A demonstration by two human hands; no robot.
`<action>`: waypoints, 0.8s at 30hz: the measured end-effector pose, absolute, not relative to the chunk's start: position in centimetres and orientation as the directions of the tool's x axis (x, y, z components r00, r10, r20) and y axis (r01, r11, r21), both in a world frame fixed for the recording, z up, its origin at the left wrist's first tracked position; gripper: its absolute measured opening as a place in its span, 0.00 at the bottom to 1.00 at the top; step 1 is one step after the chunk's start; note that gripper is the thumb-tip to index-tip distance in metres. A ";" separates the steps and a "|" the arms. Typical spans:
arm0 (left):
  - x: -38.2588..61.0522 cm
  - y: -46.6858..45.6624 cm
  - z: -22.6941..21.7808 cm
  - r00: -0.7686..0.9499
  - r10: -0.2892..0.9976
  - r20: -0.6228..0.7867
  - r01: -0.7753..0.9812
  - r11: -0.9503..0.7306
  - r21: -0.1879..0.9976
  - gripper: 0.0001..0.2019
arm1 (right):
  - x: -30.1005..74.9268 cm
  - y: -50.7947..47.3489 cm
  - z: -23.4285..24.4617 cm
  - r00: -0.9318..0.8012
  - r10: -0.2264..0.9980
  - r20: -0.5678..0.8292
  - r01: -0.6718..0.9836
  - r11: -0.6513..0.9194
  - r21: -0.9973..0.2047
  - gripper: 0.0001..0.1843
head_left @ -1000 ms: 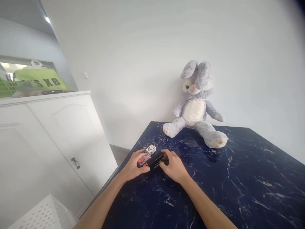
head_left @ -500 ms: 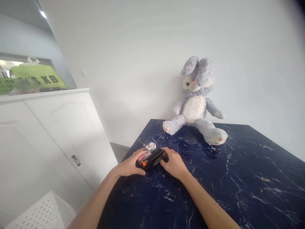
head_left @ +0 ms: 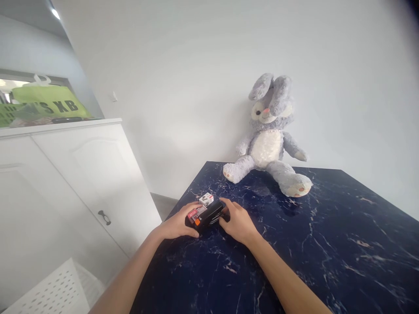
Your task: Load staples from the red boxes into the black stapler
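A black box [head_left: 211, 213] with an orange patch at its left end lies near the left edge of the dark blue marbled table [head_left: 294, 244]. My left hand [head_left: 178, 223] grips its left end, thumb in front and fingers behind. At the other end, my right hand [head_left: 238, 220] closes round the box with thumb and fingers. Against the box's back, by my left fingers, is a small red and grey box [head_left: 194, 214], partly covered. A small white printed box [head_left: 206, 199] stands just behind. What the black box contains is hidden.
A grey plush rabbit [head_left: 266, 148] sits at the back of the table against the wall. Left of the table stands a white cabinet [head_left: 98, 174] with a green bag [head_left: 49, 101] on top. A white perforated basket [head_left: 49, 292] is at lower left.
The view has shifted slightly. Both hands stay on the black box, which looks almost unmoved on the table.
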State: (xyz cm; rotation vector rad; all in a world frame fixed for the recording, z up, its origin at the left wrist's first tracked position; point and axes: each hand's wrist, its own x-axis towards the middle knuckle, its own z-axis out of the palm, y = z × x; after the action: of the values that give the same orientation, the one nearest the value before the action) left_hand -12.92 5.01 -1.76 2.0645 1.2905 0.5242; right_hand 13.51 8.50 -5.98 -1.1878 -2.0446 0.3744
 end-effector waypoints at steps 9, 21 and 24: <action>-12.8 5.1 -1.9 0.442 0.897 0.014 0.638 -0.326 0.697 0.46 | 13.5 8.6 -6.0 -0.340 0.849 0.404 0.609 0.526 -0.593 0.38; -12.8 5.7 -1.7 -0.040 0.999 0.031 0.555 -0.003 0.832 0.21 | 13.4 8.0 -4.8 -0.361 0.877 0.317 0.611 0.479 -0.630 0.38; -12.7 5.8 -1.9 -0.128 0.989 0.078 0.627 0.020 0.779 0.23 | 13.6 7.6 -4.0 -0.394 0.861 0.321 0.547 0.501 -0.671 0.29</action>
State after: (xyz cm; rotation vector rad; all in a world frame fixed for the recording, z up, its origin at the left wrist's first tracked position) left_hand -12.71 5.77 -1.93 1.6453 1.8027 0.9443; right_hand 13.61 7.59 -4.03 -1.1494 -2.0925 0.6207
